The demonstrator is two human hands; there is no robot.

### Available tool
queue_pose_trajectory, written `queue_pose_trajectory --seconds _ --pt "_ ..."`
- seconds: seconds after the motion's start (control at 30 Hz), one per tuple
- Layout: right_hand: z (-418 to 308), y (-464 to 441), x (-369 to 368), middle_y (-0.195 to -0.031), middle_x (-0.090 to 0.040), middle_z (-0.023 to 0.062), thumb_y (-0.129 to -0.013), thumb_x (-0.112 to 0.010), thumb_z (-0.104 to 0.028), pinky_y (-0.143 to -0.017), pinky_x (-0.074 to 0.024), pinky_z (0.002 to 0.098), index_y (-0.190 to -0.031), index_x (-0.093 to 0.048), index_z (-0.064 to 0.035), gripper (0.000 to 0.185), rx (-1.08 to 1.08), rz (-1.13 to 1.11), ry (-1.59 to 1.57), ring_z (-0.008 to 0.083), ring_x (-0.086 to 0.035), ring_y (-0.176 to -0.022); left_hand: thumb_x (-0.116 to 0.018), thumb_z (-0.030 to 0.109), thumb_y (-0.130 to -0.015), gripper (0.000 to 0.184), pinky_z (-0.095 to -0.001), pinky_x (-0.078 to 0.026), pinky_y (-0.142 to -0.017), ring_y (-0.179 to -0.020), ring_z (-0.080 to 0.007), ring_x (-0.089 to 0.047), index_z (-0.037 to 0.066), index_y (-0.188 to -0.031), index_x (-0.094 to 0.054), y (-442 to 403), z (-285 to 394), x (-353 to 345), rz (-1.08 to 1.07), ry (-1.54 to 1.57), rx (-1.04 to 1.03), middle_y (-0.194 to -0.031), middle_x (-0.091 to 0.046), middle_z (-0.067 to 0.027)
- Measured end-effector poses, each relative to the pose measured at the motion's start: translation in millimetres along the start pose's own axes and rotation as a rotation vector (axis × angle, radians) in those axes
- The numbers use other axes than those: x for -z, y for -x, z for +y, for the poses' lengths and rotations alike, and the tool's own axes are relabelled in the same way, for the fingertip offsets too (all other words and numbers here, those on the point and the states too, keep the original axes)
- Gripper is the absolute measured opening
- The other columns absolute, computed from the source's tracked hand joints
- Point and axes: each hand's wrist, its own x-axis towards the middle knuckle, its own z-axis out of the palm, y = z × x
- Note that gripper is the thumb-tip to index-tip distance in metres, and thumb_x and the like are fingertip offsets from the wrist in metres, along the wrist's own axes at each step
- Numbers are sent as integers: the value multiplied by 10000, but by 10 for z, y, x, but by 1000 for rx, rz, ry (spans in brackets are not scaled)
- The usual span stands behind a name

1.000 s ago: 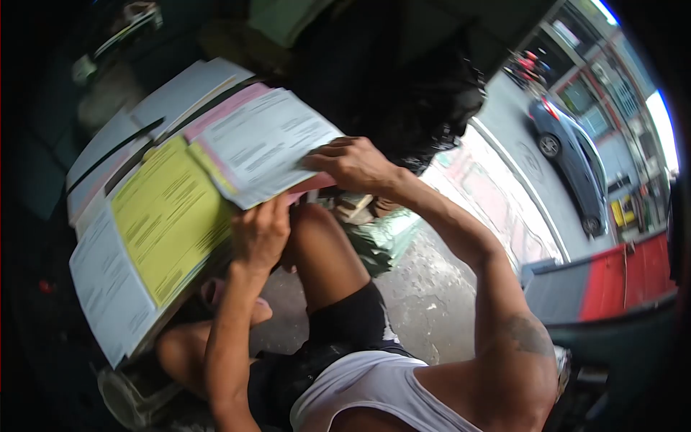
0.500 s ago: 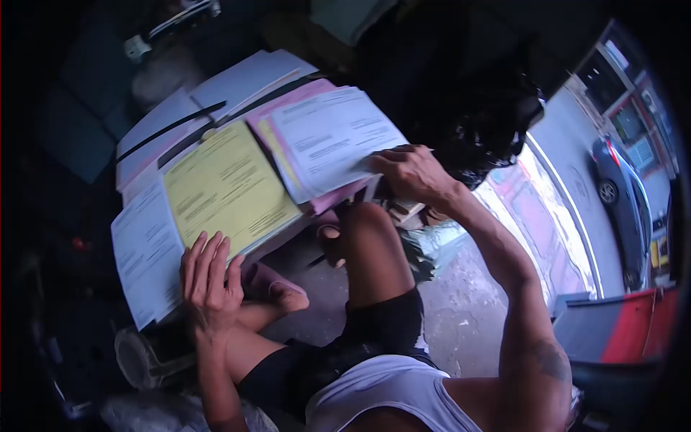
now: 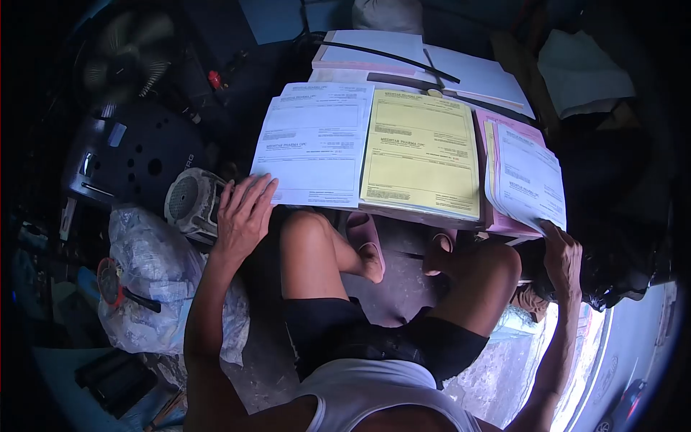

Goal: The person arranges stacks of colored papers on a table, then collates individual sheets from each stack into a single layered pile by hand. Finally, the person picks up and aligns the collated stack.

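"Where are the papers?"

"On the worktop, in front of the person's knees. The left white papers sit beside the yellow papers. The right white papers lie on top of the pink papers."

"What are the hands doing?"

"The left hand is loose, its fingers spread, with the tips on the near corner of the left white papers. The right hand has bent fingers at the near corner of the right white papers. I can't tell if it is pinching them, because its thumb is hard to see."

"What else is around?"

"A black strip lies across the plain papers at the back. On the left there's a fan, a round grey thing close to the left hand, and a big clear plastic bag. A shiny black bag is near the right hand."

"What's hard to see?"

"Most of the pink papers are covered. The smallest print is too tiny to read. The car outside is cut off, and the edges are very dark."
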Motion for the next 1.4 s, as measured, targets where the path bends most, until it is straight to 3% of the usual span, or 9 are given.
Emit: queue_pose_trajectory --seconds 0.17,0.27,0.47,0.57,0.73,1.0,1.1,1.27,1.4 --pt "16 -57 58 -912 -725 224 -929 -621 -3 -666 -572 448 -1105 -702 -42 197 -62 -53 3 395 -714 -767 -721 11 -837 153 -381 -566 -739 -872 -244 -694 36 -988 -720 -238 50 -90 138 220 -14 -950 -715 -59" --pt "35 -70 58 -904 -721 227 -954 -622 -39 -674 -564 449 -1101 -710 -31 171 -124 -67 -23 396 -711 -767 -728 2 -841 111 -390 -569 -701 -811 -282 -710 34 -947 -713 -403 2 -39 196 378 149 -883 -721 -92" --pt "84 -204 93 -876 -703 255 -1011 -605 -133 -646 -517 427 -1098 -697 12 193 -268 -57 -128 391 -711 -745 -663 -45 -854 428 -382 -615 -749 -819 -317 -719 99 -1257 -680 -983 368 -52 230 448 108 -923 -700 -154" --pt "89 -322 40 -738 -639 211 -1038 -575 -244 -627 -480 399 -1007 -658 27 285 -353 24 -311 266 -578 -599 -622 -60 -862 423 -423 -617 -789 -949 -309 -715 50 -1269 -658 -1311 692 -154 152 345 -107 -1097 -693 -149" --pt "11 -453 14 -702 -584 213 -1031 -590 -247 -600 -442 392 -934 -614 29 294 -326 82 -282 256 -478 -580 -670 40 -819 362 -358 -614 -783 -962 -232 -654 -74 -1162 -664 -1649 1240 -515 -125 76 -376 -1182 -625 -105" --pt "18 -553 -113 -652 -493 180 -1031 -590 -251 -567 -395 392 -898 -592 12 295 -396 200 -320 229 -393 -574 -666 119 -880 293 -369 -570 -888 -1020 -243 -647 -51 -1117 -696 -1350 1438 -647 33 212 -564 -1235 -636 -121" --pt "-57 -754 -168 -653 -507 178 -1023 -613 -249 -574 -409 384 -938 -621 -3 261 -392 240 -332 241 -405 -573 -689 263 -924 369 -501 -472 -1042 -1167 -280 -625 11 -1193 -700 -1252 1455 -565 25 354 -418 -1305 -638 -103" --pt "-523 -1141 -187 -768 -670 238 -1006 -624 -179 -647 -521 446 -1063 -704 -37 173 -193 234 -312 413 -686 -712 -691 212 -911 251 -559 -481 -991 -1066 -256 -632 23 -1070 -733 -1115 1466 -638 234 230 -507 -1196 -652 -79" --pt "-958 -1306 -276 -775 -713 198 -977 -640 -118 -635 -548 447 -1094 -725 -39 165 90 143 -163 360 -712 -679 -693 178 -904 150 -548 -498 -940 -972 -208 -640 32 -911 -730 -1082 1505 -544 255 352 -437 -1065 -666 -32"
